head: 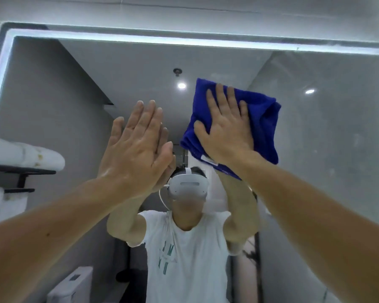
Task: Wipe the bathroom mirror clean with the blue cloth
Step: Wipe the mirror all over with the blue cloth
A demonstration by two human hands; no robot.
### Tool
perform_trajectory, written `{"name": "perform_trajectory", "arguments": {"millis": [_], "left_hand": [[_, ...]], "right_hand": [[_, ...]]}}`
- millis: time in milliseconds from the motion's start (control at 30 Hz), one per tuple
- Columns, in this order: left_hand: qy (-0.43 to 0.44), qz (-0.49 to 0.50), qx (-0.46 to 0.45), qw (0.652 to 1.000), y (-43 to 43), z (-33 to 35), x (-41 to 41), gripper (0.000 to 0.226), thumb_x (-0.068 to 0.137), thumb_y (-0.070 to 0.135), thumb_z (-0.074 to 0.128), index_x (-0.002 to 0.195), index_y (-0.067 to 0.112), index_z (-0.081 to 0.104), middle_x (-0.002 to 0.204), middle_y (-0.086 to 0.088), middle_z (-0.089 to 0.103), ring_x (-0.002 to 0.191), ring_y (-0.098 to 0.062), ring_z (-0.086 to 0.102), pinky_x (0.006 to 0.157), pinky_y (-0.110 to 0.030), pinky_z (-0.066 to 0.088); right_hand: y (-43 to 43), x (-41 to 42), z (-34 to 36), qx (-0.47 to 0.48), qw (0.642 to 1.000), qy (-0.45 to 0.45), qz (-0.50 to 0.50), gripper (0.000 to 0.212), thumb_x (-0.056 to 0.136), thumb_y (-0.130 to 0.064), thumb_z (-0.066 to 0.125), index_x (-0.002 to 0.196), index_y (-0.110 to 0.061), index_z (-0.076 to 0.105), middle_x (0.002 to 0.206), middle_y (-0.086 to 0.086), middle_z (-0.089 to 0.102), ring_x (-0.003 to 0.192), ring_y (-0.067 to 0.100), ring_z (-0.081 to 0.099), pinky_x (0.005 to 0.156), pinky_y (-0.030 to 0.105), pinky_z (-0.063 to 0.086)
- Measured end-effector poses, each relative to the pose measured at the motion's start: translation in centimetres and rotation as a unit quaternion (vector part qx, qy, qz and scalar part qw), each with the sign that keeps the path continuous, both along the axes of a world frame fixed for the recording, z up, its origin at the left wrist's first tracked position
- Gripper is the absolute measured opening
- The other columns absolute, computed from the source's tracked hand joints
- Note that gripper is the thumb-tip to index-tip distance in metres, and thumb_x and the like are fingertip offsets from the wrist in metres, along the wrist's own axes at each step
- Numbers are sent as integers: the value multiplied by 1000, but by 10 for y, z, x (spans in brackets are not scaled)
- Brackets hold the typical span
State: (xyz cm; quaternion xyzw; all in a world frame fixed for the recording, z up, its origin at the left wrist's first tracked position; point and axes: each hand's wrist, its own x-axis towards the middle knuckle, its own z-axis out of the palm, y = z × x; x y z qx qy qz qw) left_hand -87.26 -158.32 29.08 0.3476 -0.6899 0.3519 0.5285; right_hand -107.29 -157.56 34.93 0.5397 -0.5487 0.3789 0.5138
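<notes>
The bathroom mirror (328, 132) fills most of the view, with a lit white strip along its top and left edges. My right hand (225, 127) lies flat, fingers spread, pressing the folded blue cloth (264, 125) against the glass right of centre. The cloth shows above, right of and below the hand. My left hand (136, 145) is open and flat, fingers together, palm against the glass left of the cloth, holding nothing. Both arms reach upward.
A black wall rack (20, 171) with rolled white towels (26, 156) hangs at the left edge beside the mirror. The glass reflects a person in a white T-shirt and headset, a toilet tank (74, 285), ceiling lights and grey walls.
</notes>
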Motion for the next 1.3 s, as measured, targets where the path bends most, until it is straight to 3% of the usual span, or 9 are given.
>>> {"name": "perform_trajectory", "arguments": {"millis": [200,267,367,633,800,900,1033,1167,1300], "left_hand": [[-9,-11,-12,1000,-2,0,5,72,92,50,15,156,17,12,163,6,-1,148,-5,-14,121,-39,-4],[-19,3,-17,1000,-1,1,4,72,92,50,15,156,16,14,163,5,1,148,-6,-12,120,-39,-3],[-12,6,-11,1000,5,6,5,75,87,52,9,155,19,7,161,9,-7,147,-5,-18,121,-38,-6],[-25,57,-11,998,19,22,24,67,83,53,-9,141,27,-31,150,13,-38,137,-4,-40,119,-38,-15],[-27,50,-32,998,19,37,29,66,85,55,-8,142,29,-31,149,15,-39,135,-1,-42,118,-36,-17],[-29,21,-44,998,19,41,22,69,86,57,-2,148,28,-16,157,13,-24,141,-1,-32,119,-35,-14],[-39,32,-59,997,15,43,7,66,89,55,-2,147,28,-18,156,13,-26,141,-2,-32,119,-35,-16],[-57,48,-59,995,13,50,-1,67,89,56,-5,148,27,-18,158,10,-24,142,-4,-32,119,-36,-16],[-42,40,-61,996,12,64,-10,72,86,57,-9,151,27,-18,157,11,-29,139,-2,-36,119,-36,-16]], "right_hand": [[13,-11,-122,77,988,130,33,64,99,-46,27,156,-17,22,164,2,11,151,22,6,119,48,8],[15,-21,-102,87,982,166,20,64,97,-44,29,155,-19,23,164,0,12,151,20,7,119,44,3],[13,-28,-21,71,986,149,10,65,99,-45,24,157,-25,5,163,-6,-10,150,13,-13,117,34,-14],[11,-33,162,37,998,-50,-4,65,102,-43,22,156,-20,-4,164,1,-13,150,21,-13,119,48,-2],[8,-22,147,0,999,-39,3,67,100,-49,23,157,-23,-3,165,0,-11,151,21,-10,119,45,-4],[5,-18,72,-7,999,25,26,68,97,-52,23,156,-29,0,164,-5,-9,150,15,-12,117,38,-11],[7,-23,-17,43,995,91,27,69,92,-52,13,156,-31,-1,162,-10,-16,147,8,-22,115,33,-22],[11,-31,33,43,990,133,12,66,97,-47,19,156,-30,-5,162,-9,-15,147,8,-16,112,31,-21],[10,-19,149,31,998,53,15,62,103,-38,29,157,-22,2,165,-2,-7,151,17,-6,119,43,-2]]}}
